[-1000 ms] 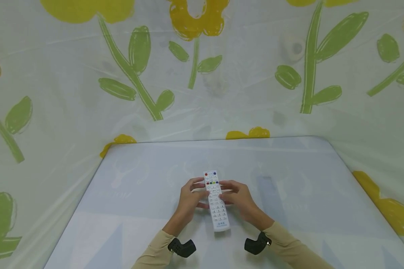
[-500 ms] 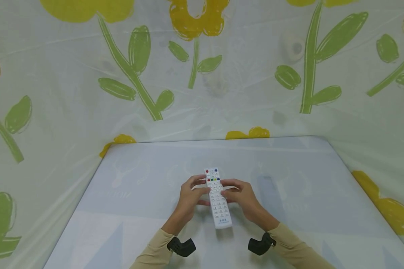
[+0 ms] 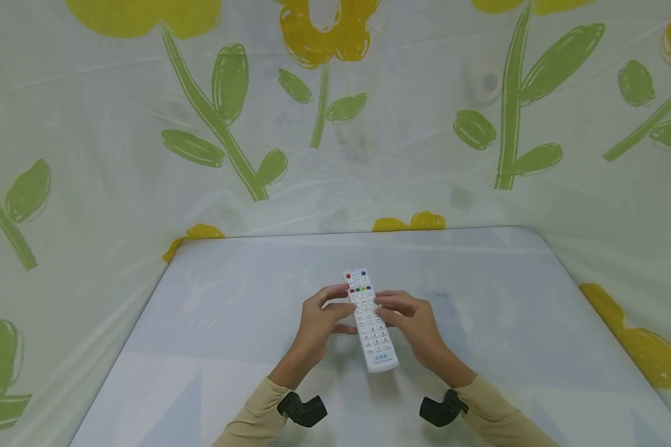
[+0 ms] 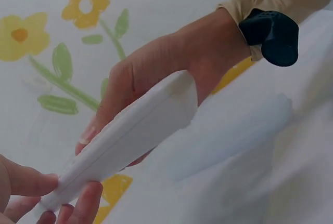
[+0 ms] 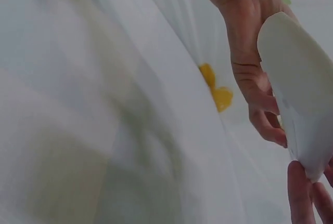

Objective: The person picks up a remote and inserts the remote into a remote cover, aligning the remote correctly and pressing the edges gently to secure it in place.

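The white remote control [image 3: 370, 320] is lifted off the table [image 3: 212, 347], buttons up; left hand [image 3: 316, 325] and right hand [image 3: 412, 323] each pinch a long edge. By my judgement, handling is mid-course; setting down remains.

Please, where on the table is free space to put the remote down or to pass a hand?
The table is bare on both sides of the hands: left of the left hand toward its left edge, right of the right hand toward its right edge, and beyond the remote up to the flowered cloth. Only the middle is crowded.
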### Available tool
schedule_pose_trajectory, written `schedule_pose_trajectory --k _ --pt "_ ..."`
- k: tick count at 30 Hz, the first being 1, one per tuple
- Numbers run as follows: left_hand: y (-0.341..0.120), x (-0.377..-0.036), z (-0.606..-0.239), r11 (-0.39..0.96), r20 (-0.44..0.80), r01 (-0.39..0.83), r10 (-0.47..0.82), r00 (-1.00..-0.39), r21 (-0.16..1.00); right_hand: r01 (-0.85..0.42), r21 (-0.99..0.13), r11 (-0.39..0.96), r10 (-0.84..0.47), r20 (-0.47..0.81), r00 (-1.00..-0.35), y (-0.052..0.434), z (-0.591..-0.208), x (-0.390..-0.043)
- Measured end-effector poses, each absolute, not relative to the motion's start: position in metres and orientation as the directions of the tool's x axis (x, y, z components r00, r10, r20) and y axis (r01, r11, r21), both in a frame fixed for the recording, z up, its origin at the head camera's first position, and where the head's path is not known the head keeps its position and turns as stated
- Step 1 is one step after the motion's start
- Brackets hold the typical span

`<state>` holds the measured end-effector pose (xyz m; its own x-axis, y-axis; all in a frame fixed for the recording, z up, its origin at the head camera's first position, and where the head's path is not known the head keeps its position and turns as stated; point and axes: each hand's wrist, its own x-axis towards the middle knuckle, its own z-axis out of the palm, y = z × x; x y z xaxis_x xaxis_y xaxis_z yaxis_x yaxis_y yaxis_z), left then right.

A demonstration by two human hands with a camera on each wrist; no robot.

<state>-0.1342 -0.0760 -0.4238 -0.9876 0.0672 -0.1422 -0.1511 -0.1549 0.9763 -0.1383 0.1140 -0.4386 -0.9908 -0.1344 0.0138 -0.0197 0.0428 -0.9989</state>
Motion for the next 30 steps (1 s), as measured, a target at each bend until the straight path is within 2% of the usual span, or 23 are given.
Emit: schedule_pose_trajectory --k 9,19,30 --pt "-0.059 -0.129 -0.41 -0.172 -0.089 -0.096 0.048 -0.995 0.98 -0.139 -0.988 0.071 -0.116 0.131 -0.985 0.128 -0.427 -0.133" --pt "-0.047 -0.123 -0.407 -0.121 0.087 0.077 0.075 -0.993 0.99 -0.095 -0.989 0.112 -0.075 0.087 -0.993 0.141 -0.414 -0.131" --pt "-0.036 -0.125 -0.406 0.172 0.334 0.341 0.068 -0.94 0.924 -0.039 -0.992 0.124 -0.045 0.033 -0.998 0.15 -0.394 -0.126"
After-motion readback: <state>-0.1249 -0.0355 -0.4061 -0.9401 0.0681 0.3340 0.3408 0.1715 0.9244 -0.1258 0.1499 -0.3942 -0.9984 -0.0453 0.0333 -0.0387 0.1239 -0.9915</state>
